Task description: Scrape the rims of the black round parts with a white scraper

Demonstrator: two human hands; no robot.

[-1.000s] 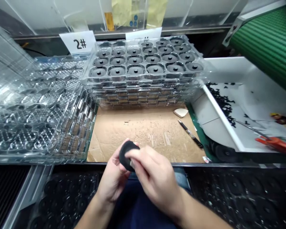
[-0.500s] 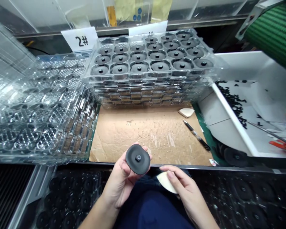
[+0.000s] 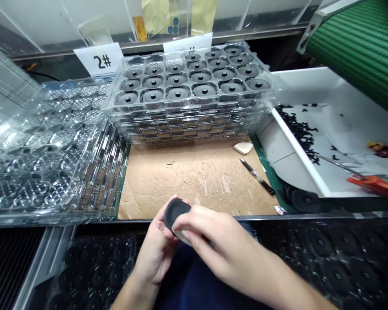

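My left hand (image 3: 155, 243) is closed around the edge of a round black rubber disc (image 3: 172, 212), tilted above the front edge of the work surface. Over the disc's face lies my right hand (image 3: 221, 237), fingers pinched on a cream wedge-shaped sponge (image 3: 183, 238). Only a pale strip of that sponge shows under the fingers, against the lower part of the disc. The disc's centre stud is hidden behind my right fingers. A second cream wedge (image 3: 243, 148) lies on the cardboard sheet (image 3: 181, 185), near a black pen (image 3: 257, 176).
Stacked clear trays (image 3: 177, 105) full of black discs stand behind the cardboard. More clear trays (image 3: 51, 159) are piled at left. A white bin (image 3: 297, 150) at right holds small black pieces and an orange-handled tool (image 3: 375, 185). Dark trays (image 3: 97, 267) of discs lie below the edge.
My right hand has moved left and up, bringing the sponge onto the disc and covering its stud. The disc is tilted more and slightly left. The whole view has shifted a little.
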